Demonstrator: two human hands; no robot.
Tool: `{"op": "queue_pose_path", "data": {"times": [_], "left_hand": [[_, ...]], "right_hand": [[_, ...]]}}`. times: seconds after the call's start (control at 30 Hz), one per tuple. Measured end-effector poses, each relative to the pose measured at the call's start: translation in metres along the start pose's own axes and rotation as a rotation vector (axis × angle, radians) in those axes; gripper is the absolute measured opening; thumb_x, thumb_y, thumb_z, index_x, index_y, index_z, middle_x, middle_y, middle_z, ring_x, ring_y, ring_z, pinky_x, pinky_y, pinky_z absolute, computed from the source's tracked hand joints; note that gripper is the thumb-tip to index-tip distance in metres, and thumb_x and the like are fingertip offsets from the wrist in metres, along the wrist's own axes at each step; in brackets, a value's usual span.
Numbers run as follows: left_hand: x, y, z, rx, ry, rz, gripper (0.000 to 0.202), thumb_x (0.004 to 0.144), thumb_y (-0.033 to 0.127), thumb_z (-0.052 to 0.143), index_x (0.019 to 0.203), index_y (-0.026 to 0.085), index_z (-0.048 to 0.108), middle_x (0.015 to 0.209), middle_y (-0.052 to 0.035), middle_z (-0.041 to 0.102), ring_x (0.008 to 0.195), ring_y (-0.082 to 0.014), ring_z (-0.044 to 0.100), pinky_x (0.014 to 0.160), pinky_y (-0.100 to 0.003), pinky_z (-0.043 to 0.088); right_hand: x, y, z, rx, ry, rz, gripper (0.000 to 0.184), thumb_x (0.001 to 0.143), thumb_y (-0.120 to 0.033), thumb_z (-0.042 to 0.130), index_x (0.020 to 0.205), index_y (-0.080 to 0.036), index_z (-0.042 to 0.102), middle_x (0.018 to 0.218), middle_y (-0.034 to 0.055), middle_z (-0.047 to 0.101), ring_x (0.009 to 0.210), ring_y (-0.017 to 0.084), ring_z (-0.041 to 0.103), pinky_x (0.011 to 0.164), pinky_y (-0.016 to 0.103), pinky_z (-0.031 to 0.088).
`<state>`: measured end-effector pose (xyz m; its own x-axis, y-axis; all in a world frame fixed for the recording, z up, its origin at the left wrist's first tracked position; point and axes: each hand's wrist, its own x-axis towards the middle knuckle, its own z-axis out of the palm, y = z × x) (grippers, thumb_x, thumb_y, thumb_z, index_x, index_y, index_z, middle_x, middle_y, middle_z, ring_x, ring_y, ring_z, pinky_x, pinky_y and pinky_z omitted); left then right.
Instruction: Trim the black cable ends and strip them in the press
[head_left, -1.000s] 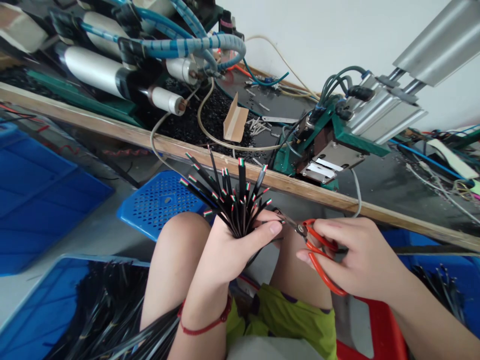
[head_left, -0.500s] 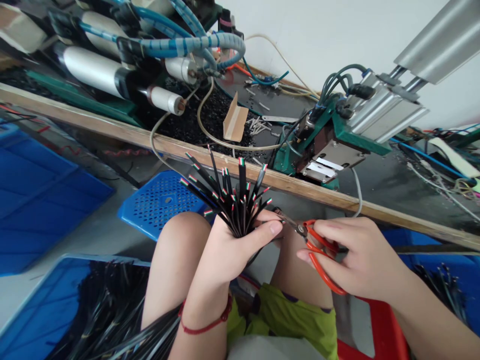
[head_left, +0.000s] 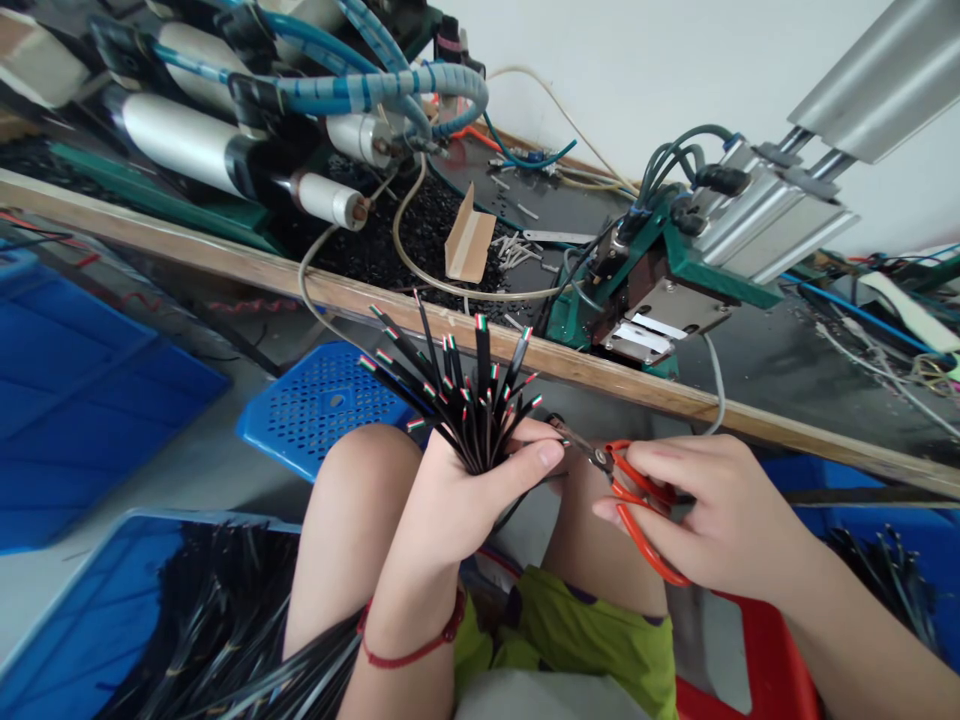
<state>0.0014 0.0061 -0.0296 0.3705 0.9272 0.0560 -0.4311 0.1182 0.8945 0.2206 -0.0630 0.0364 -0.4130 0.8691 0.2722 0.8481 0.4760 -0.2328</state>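
Note:
My left hand [head_left: 480, 490] is closed round a bundle of black cables [head_left: 480, 425], whose ends fan out upward and show red, white and green wire tips. Its thumb and forefinger also pinch one cable end that points right, toward the scissors. My right hand [head_left: 705, 510] grips red-handled scissors [head_left: 645, 500], with fingers through the loops. The scissor blades lie beside the left thumb tip, at that cable end; whether they touch it I cannot tell. The lower lengths of the bundle run back under my left forearm.
A blue bin [head_left: 45, 640] of black cables stands at lower left, another blue bin [head_left: 930, 550] at right. Ahead is a wood-edged bench [head_left: 780, 430] bearing a pneumatic press [head_left: 660, 290], cylinders [head_left: 180, 135] and a cardboard piece [head_left: 470, 240]. A blue stool [head_left: 300, 400] sits below it.
Almost nothing differs. Both hands, the cables and the scissors hold nearly the same place, with only a slight shift of the view.

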Motion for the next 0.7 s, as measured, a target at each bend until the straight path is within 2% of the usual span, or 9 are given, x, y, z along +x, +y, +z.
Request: {"op": "queue_pose_path", "data": {"times": [0.27, 0.43, 0.5, 0.57, 0.63, 0.7], "left_hand": [[0.001, 0.004, 0.004, -0.048, 0.019, -0.03, 0.012, 0.086, 0.017, 0.095, 0.078, 0.026, 0.093, 0.045, 0.0082, 0.048, 0.039, -0.0047, 0.035, 0.049, -0.023, 0.047], [0.0, 0.004, 0.003, -0.04, 0.038, -0.056, 0.006, 0.082, 0.02, 0.098, 0.081, 0.025, 0.095, 0.045, 0.0078, 0.048, 0.04, -0.0052, 0.035, 0.05, -0.023, 0.048], [0.0, 0.003, 0.001, -0.009, 0.062, -0.063, 0.004, 0.083, 0.022, 0.099, 0.084, 0.025, 0.096, 0.045, 0.0079, 0.048, 0.04, -0.0052, 0.034, 0.05, -0.023, 0.047], [-0.001, 0.002, 0.0, 0.008, 0.081, -0.063, 0.004, 0.083, 0.025, 0.099, 0.084, 0.024, 0.096, 0.045, 0.0079, 0.048, 0.041, -0.0053, 0.033, 0.049, -0.023, 0.046], [-0.001, 0.003, -0.001, 0.006, 0.092, -0.067, 0.007, 0.082, 0.027, 0.1, 0.084, 0.023, 0.095, 0.045, 0.008, 0.047, 0.042, -0.0055, 0.033, 0.049, -0.023, 0.044], [-0.001, 0.004, -0.001, -0.004, 0.098, -0.071, 0.01, 0.082, 0.029, 0.101, 0.085, 0.022, 0.095, 0.045, 0.0084, 0.046, 0.042, -0.0055, 0.033, 0.047, -0.022, 0.042]], "right_hand": [[0.002, -0.003, 0.004, 0.038, 0.055, 0.005, 0.059, 0.119, -0.044, 0.062, 0.067, -0.023, 0.044, 0.056, -0.0062, 0.047, 0.049, 0.008, 0.041, 0.049, 0.024, 0.034], [0.001, -0.009, 0.016, 0.187, 0.146, 0.057, 0.062, 0.116, -0.041, 0.067, 0.063, -0.022, 0.044, 0.052, -0.006, 0.046, 0.046, 0.007, 0.039, 0.046, 0.023, 0.03], [-0.007, -0.007, 0.022, 0.279, 0.203, 0.172, 0.061, 0.114, -0.044, 0.072, 0.062, -0.021, 0.05, 0.05, -0.0057, 0.049, 0.044, 0.007, 0.04, 0.044, 0.023, 0.03], [-0.021, 0.002, 0.025, 0.338, 0.308, 0.358, 0.056, 0.111, -0.049, 0.074, 0.064, -0.022, 0.063, 0.05, -0.0038, 0.056, 0.043, 0.009, 0.047, 0.044, 0.023, 0.035], [-0.039, 0.022, 0.019, 0.302, 0.486, 0.585, 0.053, 0.103, -0.057, 0.079, 0.064, -0.022, 0.071, 0.052, -0.0001, 0.063, 0.045, 0.014, 0.054, 0.047, 0.026, 0.04], [-0.059, 0.052, 0.003, 0.155, 0.667, 0.822, 0.055, 0.09, -0.065, 0.089, 0.059, -0.023, 0.073, 0.051, 0.0027, 0.063, 0.045, 0.016, 0.052, 0.046, 0.031, 0.038]]}}
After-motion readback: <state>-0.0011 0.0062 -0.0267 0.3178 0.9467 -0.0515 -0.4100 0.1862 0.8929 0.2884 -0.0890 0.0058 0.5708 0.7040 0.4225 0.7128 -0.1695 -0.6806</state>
